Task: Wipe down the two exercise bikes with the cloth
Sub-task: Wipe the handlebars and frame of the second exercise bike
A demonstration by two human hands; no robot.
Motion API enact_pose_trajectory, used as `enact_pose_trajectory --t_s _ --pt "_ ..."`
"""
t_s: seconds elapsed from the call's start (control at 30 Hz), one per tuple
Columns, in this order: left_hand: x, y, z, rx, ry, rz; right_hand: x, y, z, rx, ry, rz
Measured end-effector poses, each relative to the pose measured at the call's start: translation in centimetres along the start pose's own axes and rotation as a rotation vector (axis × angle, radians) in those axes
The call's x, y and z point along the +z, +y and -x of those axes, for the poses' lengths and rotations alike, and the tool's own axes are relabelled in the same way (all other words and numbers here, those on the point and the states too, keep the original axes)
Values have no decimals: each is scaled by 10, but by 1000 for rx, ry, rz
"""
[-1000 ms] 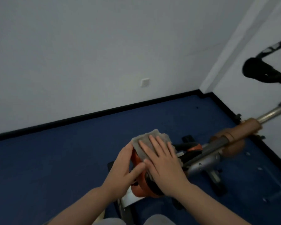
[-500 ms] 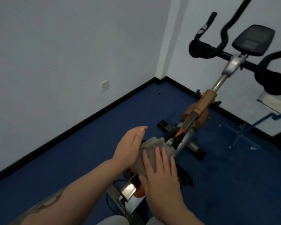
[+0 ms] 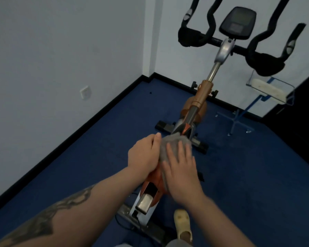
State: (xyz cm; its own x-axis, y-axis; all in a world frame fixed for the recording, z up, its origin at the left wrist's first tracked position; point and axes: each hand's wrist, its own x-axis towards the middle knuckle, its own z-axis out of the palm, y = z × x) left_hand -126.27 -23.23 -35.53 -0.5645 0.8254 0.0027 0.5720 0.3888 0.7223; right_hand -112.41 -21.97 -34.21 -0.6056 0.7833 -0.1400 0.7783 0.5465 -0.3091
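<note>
One exercise bike (image 3: 201,97) with an orange-brown frame stands on the blue carpet, its black handlebars (image 3: 191,39) and console (image 3: 238,23) at the upper right. A grey cloth (image 3: 169,145) is draped over the frame's top tube, near the middle of the view. My left hand (image 3: 143,154) holds the cloth's left side, with its fingers curled down over it and the thumb on top. My right hand (image 3: 181,173) lies flat on the cloth with straight fingers and presses it against the frame. Only this bike is in view.
White walls meet in a corner behind the bike, edged by black skirting (image 3: 96,118), with a wall socket (image 3: 85,92) on the left. A blue wire stand (image 3: 246,111) holding a white item stands at the right. My foot in a pale shoe (image 3: 183,226) is beside the bike's base.
The view has swung up and right, so the handlebars and console are now fully in view. My left hand has closed onto the cloth's side. My right hand has stayed flat on it.
</note>
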Motion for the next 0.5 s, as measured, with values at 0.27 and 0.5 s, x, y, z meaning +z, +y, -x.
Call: enact_pose_trajectory --t_s 0.27,0.5 --pt "4 -3 -2 25 -3 -60 18 -20 24 234 143 -103" --pt "3 -2 -3 31 -23 -95 -3 -3 -33 401 17 -262"
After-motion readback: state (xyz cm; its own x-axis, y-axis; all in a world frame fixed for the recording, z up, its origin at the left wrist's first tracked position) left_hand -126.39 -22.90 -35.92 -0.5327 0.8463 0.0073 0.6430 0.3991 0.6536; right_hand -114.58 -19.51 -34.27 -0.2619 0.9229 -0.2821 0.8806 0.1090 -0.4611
